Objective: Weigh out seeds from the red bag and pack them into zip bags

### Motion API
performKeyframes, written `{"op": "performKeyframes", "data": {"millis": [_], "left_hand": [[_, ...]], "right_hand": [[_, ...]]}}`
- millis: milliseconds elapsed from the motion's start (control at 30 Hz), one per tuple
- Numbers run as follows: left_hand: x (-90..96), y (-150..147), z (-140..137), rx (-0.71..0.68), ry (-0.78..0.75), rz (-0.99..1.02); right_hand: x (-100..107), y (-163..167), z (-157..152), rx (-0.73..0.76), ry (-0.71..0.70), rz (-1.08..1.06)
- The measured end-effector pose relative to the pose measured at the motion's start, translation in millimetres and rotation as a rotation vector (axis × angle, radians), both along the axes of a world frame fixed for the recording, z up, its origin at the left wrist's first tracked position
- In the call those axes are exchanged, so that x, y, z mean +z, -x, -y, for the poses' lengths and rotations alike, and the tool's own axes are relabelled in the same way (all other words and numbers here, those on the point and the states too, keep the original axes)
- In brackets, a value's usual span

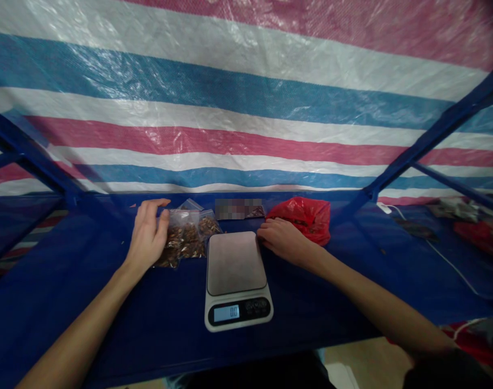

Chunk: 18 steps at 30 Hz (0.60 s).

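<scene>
The white kitchen scale (237, 265) sits on the blue counter (157, 319), with its display (226, 313) nearest the person and reading 0.0; its grey plate (237, 263) carries nothing. To the left of the scale lie several clear zip bags (191, 246) filled with brown pieces, overlapping one another, the nearest of them just beside the scale's edge. The left hand (147, 232) is on the far side of these bags from the scale, its thumb and fingers parted wide, the thumb close to the bags; whether it touches them I cannot tell. The right hand (282, 239) is just beside the scale's far right corner, fingers bent downward and bunched close together; whether they hold anything I cannot tell. Behind that hand, right of the scale and beyond it, a crumpled red plastic bag (313, 213) rests on the counter, with something dark inside. Directly behind the scale lies a flat packet (255, 211), partly blurred out. Farther back than all of these, beyond the scale, hangs a striped sheet (230, 127) in red, white and blue
</scene>
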<state>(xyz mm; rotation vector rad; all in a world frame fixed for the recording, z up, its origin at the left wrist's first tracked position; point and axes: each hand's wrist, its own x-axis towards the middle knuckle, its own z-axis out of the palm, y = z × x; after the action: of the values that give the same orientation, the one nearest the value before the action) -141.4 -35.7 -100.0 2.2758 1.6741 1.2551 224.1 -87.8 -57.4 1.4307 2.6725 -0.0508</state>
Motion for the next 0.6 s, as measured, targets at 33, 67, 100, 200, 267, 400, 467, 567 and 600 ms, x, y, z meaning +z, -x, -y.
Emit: {"op": "performKeyframes", "data": {"millis": [33,67,100,200,267,400,467,567,600], "left_hand": [[1.2,-0.3,0.7,0.002,0.002,0.003],[2.2,-0.7,1.4,0.003,0.005,0.006],[3.1,-1.2,2.0,0.002,0.009,0.007],[4.6,-2.3,3.2,-0.002,0.016,0.000],[4.1,-2.6,3.4,-0.010,0.020,-0.005],[-0.1,-2.4,2.8,-0.035,0.043,0.010],[-2.2,-1.8,2.4,-0.038,0.052,0.020],[-4.5,0.2,0.9,-0.024,0.060,0.021],[-5.1,1.0,0.0,-0.014,0.061,0.017]], "right_hand": [[4.2,-1.8,1.6,-0.006,-0.010,0.000],[9.1,-4.9,3.9,-0.016,-0.028,-0.007],[14.1,-9.2,7.0,-0.029,-0.052,-0.021],[25.9,-25.1,19.1,-0.068,-0.110,-0.069],[28.1,-33.2,27.4,-0.088,-0.107,-0.080],[23.2,-40.5,38.0,-0.105,-0.069,-0.127],[21.5,-46.8,40.8,-0.106,-0.074,-0.195],[22.1,-64.3,45.8,-0.102,-0.109,-0.341],[22.2,-70.2,47.8,-0.104,-0.119,-0.390]]}}
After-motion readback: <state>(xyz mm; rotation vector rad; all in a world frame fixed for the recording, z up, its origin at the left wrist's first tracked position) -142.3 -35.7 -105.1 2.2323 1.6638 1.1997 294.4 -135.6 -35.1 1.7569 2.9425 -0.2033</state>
